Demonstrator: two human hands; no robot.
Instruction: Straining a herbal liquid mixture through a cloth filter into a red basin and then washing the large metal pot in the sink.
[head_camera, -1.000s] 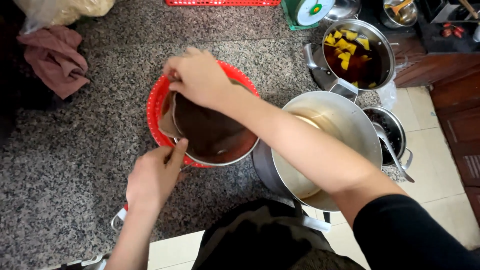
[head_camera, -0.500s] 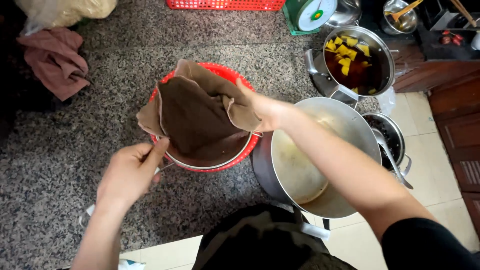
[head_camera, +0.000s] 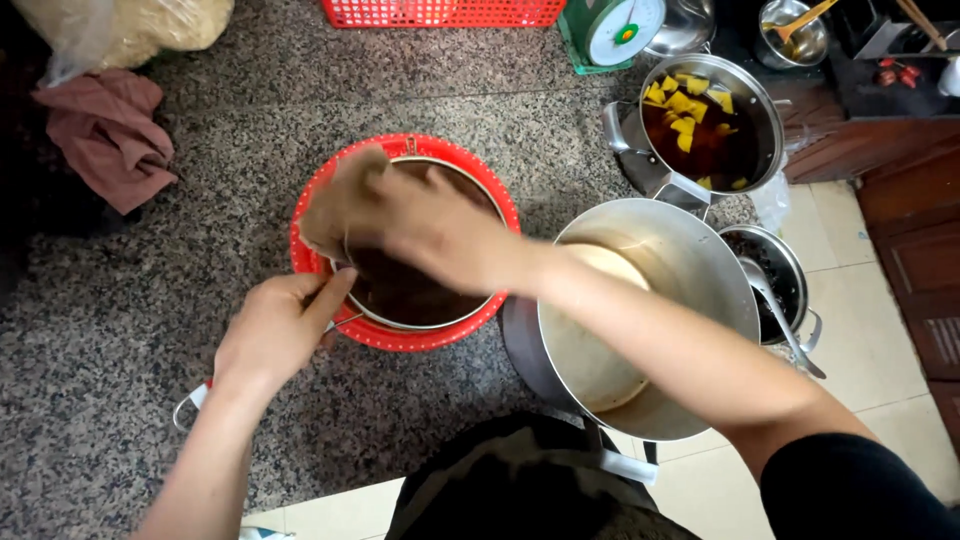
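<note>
Fingers of the right hand (head_camera: 430, 225) pinched the brown cloth (head_camera: 345, 205) over the metal bowl (head_camera: 420, 290) in the red basket (head_camera: 400, 335); the left hand (head_camera: 275, 330) gripped the near rim below.

A working kitchen is shown, with cooking done at a speckled granite counter (head_camera: 120, 330) beside a tiled floor (head_camera: 850, 250). Past the hands, a green scale (head_camera: 612, 30) and a red crate (head_camera: 445, 12) are set at the counter's far edge, and right of them steel pots are crowded together, one pot (head_camera: 705, 125) filled with dark liquid and yellow pieces. A pink rag (head_camera: 105, 135) and a plastic bag (head_camera: 120, 30) are seen far left.
</note>
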